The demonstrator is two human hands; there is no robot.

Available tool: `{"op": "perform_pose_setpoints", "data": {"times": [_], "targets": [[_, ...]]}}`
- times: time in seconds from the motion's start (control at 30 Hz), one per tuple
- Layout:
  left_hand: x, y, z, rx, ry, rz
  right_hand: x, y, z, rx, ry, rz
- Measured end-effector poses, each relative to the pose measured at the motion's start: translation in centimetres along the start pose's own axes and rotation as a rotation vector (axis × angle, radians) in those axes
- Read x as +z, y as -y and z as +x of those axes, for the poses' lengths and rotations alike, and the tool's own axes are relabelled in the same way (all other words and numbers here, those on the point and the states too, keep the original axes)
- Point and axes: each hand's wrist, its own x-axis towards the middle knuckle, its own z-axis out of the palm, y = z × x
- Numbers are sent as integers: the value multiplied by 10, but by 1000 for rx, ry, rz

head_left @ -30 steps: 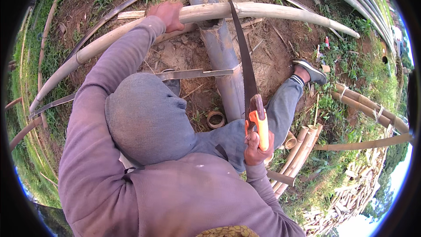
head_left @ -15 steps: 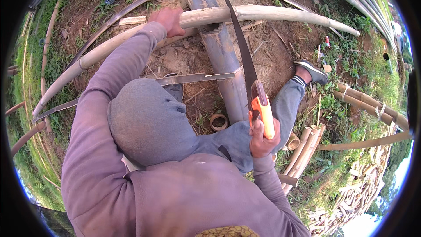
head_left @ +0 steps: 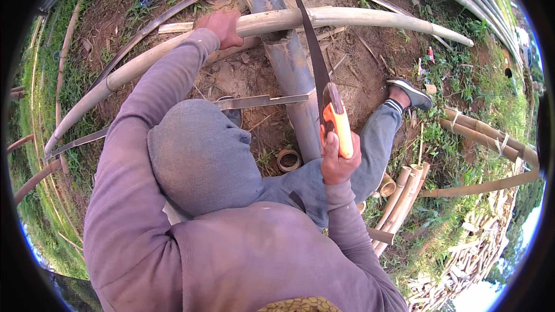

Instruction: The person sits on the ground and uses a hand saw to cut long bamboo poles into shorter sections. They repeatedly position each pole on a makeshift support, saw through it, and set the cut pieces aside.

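In the head view, the left hand (head_left: pixel 221 28) is closed over the long pale bamboo pole (head_left: pixel 381 18), with its fingers bent around it, to the left of the cutting place. The pole lies crosswise on a thick grey tube-shaped support (head_left: pixel 295 72), whose material I cannot tell. The right hand (head_left: pixel 341 162) is wrapped closely around the grip of the hand saw with a long dark metal blade and an orange handle (head_left: pixel 340 127). The blade crosses the pole just to the right of the support, and its tip reaches beyond the far side. As I judge it, the sawing is in hand but not finished: the pole appears to continue on both sides of the blade, and no piece is visibly separated from it. How deep the cut has gone, and so how much is left, I cannot tell, because the blade covers this spot. On the ground lie a short tan bamboo ring (head_left: pixel 280 160) and, farther right, several short yellowish bamboo lengths (head_left: pixel 406 196), which are already separate pieces; whether they came from this pole is not shown.
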Motion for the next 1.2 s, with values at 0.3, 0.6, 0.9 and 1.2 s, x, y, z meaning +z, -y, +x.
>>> {"op": "perform_pose_setpoints", "data": {"times": [0.3, 0.6, 0.9, 1.2], "targets": [[-5, -13, 15, 67, -12, 11, 71, -3, 151, -41, -55, -3], [2, 1, 7, 37, 31, 2, -47, 11, -58, 65, -15, -51], [-10, -13, 6, 35, 26, 4, 75, 19, 161, 7, -3, 23], [-1, -5, 3, 35, 20, 3, -52, 5, -62, 59, -18, -90]]}}
